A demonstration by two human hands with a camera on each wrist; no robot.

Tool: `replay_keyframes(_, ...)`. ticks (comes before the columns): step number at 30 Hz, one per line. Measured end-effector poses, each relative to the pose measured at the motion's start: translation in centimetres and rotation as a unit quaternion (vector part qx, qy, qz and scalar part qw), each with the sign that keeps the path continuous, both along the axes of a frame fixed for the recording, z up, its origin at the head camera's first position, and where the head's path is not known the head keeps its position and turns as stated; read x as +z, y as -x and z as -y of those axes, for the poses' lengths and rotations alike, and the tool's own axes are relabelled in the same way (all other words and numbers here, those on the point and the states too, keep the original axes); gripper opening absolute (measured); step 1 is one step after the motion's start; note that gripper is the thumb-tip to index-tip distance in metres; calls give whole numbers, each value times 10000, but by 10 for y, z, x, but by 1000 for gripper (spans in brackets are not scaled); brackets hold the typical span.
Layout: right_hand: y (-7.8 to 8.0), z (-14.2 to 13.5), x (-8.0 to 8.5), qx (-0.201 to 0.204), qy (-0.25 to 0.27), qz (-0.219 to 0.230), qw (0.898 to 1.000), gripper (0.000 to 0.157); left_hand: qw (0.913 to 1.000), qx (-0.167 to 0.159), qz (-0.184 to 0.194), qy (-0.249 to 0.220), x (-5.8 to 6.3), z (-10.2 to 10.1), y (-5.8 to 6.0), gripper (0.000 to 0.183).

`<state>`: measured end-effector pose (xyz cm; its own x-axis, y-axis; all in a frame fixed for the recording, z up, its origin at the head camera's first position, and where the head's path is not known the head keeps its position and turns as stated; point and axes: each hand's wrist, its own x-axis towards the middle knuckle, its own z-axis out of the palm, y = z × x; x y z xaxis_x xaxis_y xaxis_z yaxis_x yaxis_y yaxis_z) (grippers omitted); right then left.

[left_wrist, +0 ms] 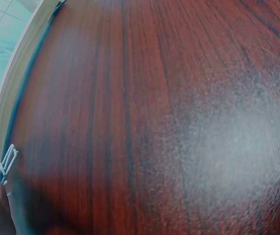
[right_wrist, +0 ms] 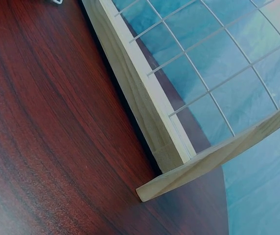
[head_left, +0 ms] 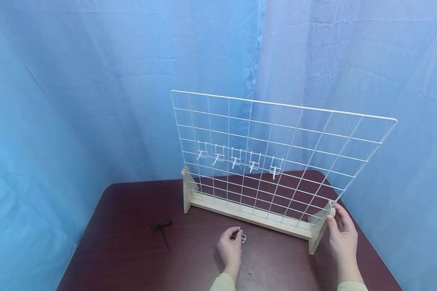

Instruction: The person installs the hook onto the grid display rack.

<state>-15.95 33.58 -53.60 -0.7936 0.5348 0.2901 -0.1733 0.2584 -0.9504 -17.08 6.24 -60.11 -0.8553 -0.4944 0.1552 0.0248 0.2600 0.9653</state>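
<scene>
A white wire grid panel (head_left: 276,104) stands tilted in a wooden stand (head_left: 249,215). Several white wire hooks (head_left: 254,165) hang in a row on the grid, left of its middle. In front of the stand, my left hand (head_left: 230,248) pinches another white wire hook (head_left: 243,239), whose looped end (left_wrist: 10,159) shows at the left edge of the left wrist view. The fingers hide part of it. My right hand (head_left: 344,239) grips the top of the stand's right wooden end piece (head_left: 317,234); only its edge shows in the right wrist view.
A thin black T-shaped object (head_left: 162,225) lies on the dark red-brown table (head_left: 131,214) left of the stand. Small dark specks (head_left: 250,274) dot the tabletop near the front. Blue curtains (head_left: 124,81) surround the table at the back and sides.
</scene>
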Motion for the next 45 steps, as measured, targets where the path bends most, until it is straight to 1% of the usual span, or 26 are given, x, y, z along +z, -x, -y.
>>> replay_keyframes(3, -1, 0, 1, -22, -38, 16, 10000, 43, 9997, -85, 33, -214, 2, 1, -1, 15)
replay_keyframes(9, -1, 0, 0, -15, -59, -4, 10000, 43, 9979, -212, -204, -572, 5, 3, 1, 15)
replay_keyframes(14, 0, 0, 0, -12, 58, -51, 10000, 43, 9956, -359, -385, -769, 7, 4, 4, 12)
replay_keyframes(20, 0, 0, 0, 4, 117, -147, 9998, 42, 9914, -498, -542, -1081, 13, 6, 9, 10)
replay_keyframes(28, 1, -1, -3, 21, 54, -196, 9998, 44, 9908, -549, -769, -972, 22, 8, 13, 9)
replay_keyframes(32, 1, 0, -2, 48, 148, -261, 9995, 43, 9904, -548, -863, -926, 24, 10, 15, 9)
replay_keyframes(35, 0, 0, -1, 43, 135, -275, 9995, 43, 9888, -542, -1048, -916, 27, 12, 17, 9)
replay_keyframes(36, 1, 0, -2, 42, 111, -283, 9995, 43, 9888, -538, -1071, -884, 32, 13, 16, 9)
replay_keyframes(40, 1, 0, -3, 29, 101, -235, 9997, 43, 9865, -559, -1323, -780, 61, 19, 11, 9)
replay_keyframes(42, 1, 0, -3, 22, 112, -189, 9998, 44, 9857, -588, -1380, -761, 77, 21, 8, 9)
replay_keyframes(43, 1, -1, -3, 33, 137, -187, 9997, 44, 9845, -598, -1452, -778, 81, 22, 8, 9)
replay_keyframes(45, 1, -1, -3, 58, 151, -200, 9997, 44, 9834, -584, -1518, -807, 86, 23, 10, 9)
